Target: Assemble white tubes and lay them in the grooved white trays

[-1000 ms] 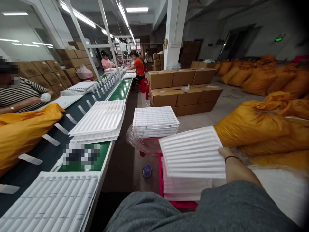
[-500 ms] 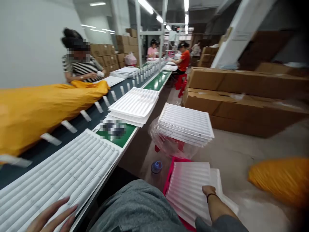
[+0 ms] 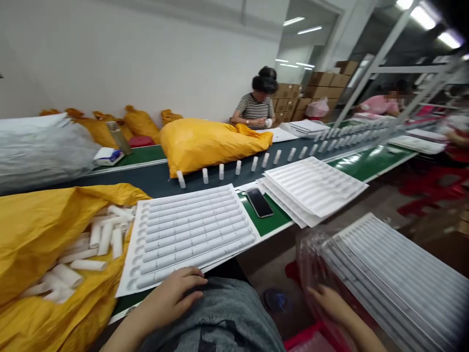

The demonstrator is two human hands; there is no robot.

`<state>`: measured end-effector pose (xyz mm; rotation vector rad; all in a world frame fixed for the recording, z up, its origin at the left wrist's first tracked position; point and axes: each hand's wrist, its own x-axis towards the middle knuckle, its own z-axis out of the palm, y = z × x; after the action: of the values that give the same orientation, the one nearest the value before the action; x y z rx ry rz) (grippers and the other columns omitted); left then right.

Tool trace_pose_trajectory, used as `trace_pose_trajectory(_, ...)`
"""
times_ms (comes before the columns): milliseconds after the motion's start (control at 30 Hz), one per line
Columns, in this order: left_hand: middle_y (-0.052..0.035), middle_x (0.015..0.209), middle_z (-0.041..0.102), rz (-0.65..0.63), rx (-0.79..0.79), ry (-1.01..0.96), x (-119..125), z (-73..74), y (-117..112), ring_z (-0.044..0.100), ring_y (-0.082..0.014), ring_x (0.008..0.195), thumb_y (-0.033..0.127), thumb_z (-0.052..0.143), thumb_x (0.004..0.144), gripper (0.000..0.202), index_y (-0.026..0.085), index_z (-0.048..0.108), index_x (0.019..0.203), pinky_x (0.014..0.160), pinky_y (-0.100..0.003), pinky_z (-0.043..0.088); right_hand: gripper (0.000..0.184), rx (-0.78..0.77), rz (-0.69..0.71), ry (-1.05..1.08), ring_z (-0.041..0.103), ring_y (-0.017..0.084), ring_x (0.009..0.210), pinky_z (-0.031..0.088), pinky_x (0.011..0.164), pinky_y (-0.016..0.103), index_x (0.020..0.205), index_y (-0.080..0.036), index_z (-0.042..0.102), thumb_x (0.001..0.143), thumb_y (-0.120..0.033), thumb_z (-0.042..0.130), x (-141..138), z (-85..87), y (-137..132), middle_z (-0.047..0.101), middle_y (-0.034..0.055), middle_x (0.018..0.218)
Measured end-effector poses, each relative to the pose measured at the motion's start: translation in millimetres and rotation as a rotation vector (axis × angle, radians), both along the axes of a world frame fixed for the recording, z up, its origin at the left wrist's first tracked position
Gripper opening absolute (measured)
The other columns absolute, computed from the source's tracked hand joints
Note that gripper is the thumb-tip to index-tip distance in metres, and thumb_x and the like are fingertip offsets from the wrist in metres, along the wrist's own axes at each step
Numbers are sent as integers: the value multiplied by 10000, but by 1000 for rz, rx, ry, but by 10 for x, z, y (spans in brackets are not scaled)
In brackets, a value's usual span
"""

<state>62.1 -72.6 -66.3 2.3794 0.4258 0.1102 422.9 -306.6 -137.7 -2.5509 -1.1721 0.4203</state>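
Note:
A white tray [image 3: 190,230] filled with rows of white tubes lies on the bench edge in front of me. My left hand [image 3: 172,298] is at its near edge, fingers curled against the rim above my grey-clad lap. My right hand [image 3: 330,303] reaches low to the right with fingers stretched out and nothing in it. It touches the clear plastic wrap around a stack of white ribbed trays [image 3: 395,278]. A red crate [image 3: 306,340] shows just below that hand.
An open yellow bag [image 3: 44,234] of loose white tubes [image 3: 91,244] lies left of the tray. A phone [image 3: 259,202] and a stack of empty trays [image 3: 311,188] lie to the right. Upright tubes [image 3: 220,172] ride the dark belt past another yellow bag [image 3: 208,142]. A person in a striped shirt [image 3: 254,110] works opposite.
My view swung left from the floor stacks to the bench. My right hand let go of the ribbed tray. My left hand went from flat on the filled tray to curled at its near edge.

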Motion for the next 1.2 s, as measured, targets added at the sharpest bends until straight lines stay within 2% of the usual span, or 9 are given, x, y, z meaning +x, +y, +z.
trace_pose_trajectory(67,-49,1180,643,12,-27,14,-7,89,10,603,-185,1091,268,516,898,298,296,636,1169,978,-312,482,297,57,174,10,685,237,826,561,710,312,1028,-201,687,907,-365,471,40,154,538,713,81,896)
trace_pose_trajectory(200,-61,1213,627,188,28,-38,-156,202,224,579,-188,1132,315,497,910,293,271,635,1165,1012,-321,446,436,172,450,-66,582,226,1125,476,946,319,1288,-174,551,921,-397,476,63,495,2137,618,113,1225)
trace_pose_trajectory(333,-76,1203,639,750,188,-6,-546,172,724,569,-201,1158,378,448,903,331,209,640,1114,1029,-310,418,362,113,542,-159,502,250,1219,417,1021,429,1284,-136,532,954,-278,487,42,612,3482,516,154,1338)
trace_pose_trajectory(467,-183,1141,652,1172,203,148,-907,36,1286,606,-298,1086,314,406,879,365,106,595,1113,941,-419,452,274,-74,657,-195,604,199,1021,511,890,417,1150,-162,594,929,-320,564,134,495,4032,597,87,1188)
trace_pose_trajectory(633,-180,862,714,1294,85,275,-983,-149,1597,677,-340,843,249,630,700,293,118,606,961,739,-404,499,211,-140,745,-214,613,184,975,513,867,395,1056,-143,622,915,-294,585,259,477,4117,630,71,1097)
trace_pose_trajectory(800,-119,1122,677,1212,122,45,-909,20,1383,618,-282,1073,297,553,805,302,176,583,1081,895,-376,474,153,47,681,-203,617,256,953,472,868,381,960,-102,634,814,-145,617,148,724,3874,643,152,1007)
trace_pose_trajectory(933,-66,1220,627,1025,136,-271,-642,240,1076,566,-214,1163,366,502,889,296,216,551,1138,995,-332,441,265,220,699,-61,631,191,819,517,728,293,1120,-174,581,895,-301,522,-417,924,3370,657,91,1002)
trace_pose_trajectory(1033,-81,1135,640,799,161,-526,-384,362,871,588,-207,1106,305,547,891,243,207,570,1113,984,-356,460,276,505,865,301,619,168,777,532,674,276,1134,-220,598,895,-348,552,-969,1042,2962,667,58,972)
trace_pose_trajectory(1200,-72,1062,592,607,416,-506,-220,495,622,585,-173,1009,217,559,897,317,246,580,1212,880,-318,507,254,833,990,531,625,197,952,542,769,313,1125,-264,639,872,-240,624,-1400,1240,2623,667,64,1029)
